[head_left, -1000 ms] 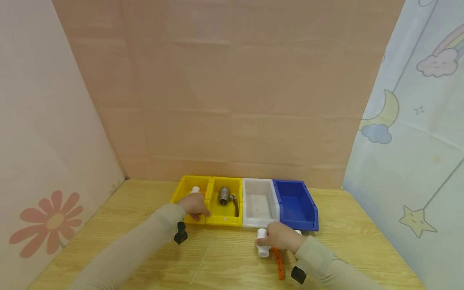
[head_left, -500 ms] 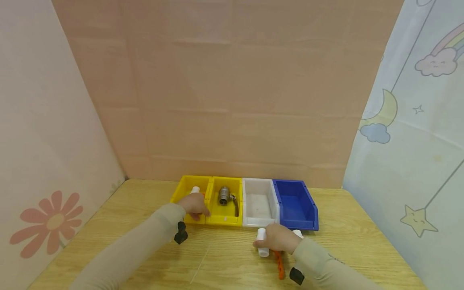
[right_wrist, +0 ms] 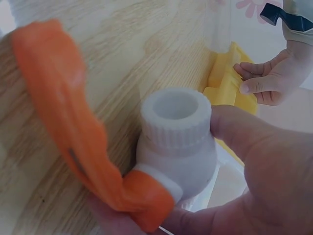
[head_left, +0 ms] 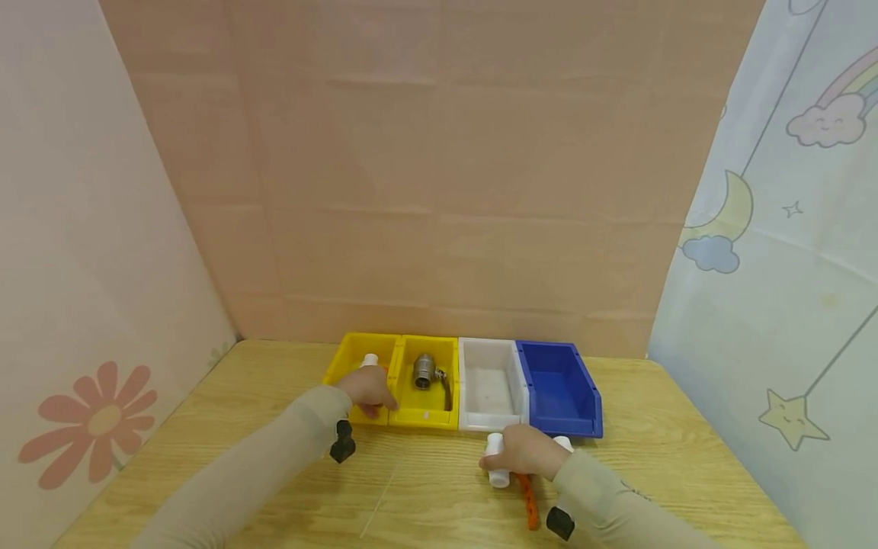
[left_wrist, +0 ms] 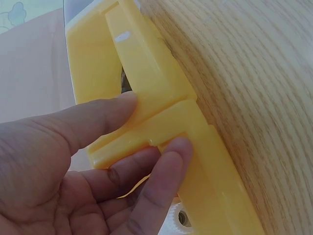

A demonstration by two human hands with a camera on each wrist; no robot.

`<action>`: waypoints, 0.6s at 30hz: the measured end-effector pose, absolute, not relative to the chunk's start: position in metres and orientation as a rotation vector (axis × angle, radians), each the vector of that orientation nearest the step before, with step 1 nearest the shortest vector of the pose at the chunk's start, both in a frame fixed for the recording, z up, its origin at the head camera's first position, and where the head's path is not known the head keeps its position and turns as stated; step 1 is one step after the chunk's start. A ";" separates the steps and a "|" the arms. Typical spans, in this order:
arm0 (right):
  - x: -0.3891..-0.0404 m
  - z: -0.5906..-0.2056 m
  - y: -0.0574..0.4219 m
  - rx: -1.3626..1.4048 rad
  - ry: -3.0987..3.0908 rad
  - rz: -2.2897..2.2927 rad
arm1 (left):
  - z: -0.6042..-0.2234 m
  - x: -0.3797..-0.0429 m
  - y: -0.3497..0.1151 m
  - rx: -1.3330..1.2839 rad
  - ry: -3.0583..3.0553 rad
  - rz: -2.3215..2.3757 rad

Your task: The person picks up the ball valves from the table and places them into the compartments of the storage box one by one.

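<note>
My right hand holds a white plastic ball valve with a wavy orange handle, low over or on the table in front of the white bin; whether it touches the wood is unclear. At the left, my left hand pinches the walls where two yellow bins meet, thumb on one side and fingers on the other. Behind that hand, a white fitting with a bit of orange shows in the leftmost yellow bin. A metal valve with a lever lies in the second yellow bin.
A blue bin ends the row at the right. Another white piece, mostly hidden, lies beside my right wrist. The wooden table runs back to a peach cloth wall, with patterned side walls.
My right hand has shifted slightly left over the white ball valve, showing more of the white piece at its right. My left hand stays in place.
</note>
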State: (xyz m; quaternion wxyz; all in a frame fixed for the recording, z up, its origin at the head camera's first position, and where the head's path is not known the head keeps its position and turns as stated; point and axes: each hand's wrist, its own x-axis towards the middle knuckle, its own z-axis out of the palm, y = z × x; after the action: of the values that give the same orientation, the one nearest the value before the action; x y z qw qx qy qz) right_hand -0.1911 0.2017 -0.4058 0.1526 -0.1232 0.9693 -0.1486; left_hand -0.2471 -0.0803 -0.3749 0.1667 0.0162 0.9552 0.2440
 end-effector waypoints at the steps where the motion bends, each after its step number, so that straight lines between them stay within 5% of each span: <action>1: -0.191 -0.406 0.202 -0.348 2.778 -0.432 | -0.375 -0.247 -0.080 0.048 2.719 0.694; 18: -0.190 -0.408 0.201 -0.334 2.816 -0.474 | -0.376 -0.248 -0.082 0.063 2.711 0.730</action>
State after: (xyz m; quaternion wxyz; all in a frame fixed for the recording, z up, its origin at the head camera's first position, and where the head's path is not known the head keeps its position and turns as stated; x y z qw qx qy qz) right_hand -0.1898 0.2010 -0.4083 0.1328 -0.1153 0.9708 -0.1634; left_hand -0.2477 -0.0819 -0.3765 0.1659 0.0223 0.9520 0.2564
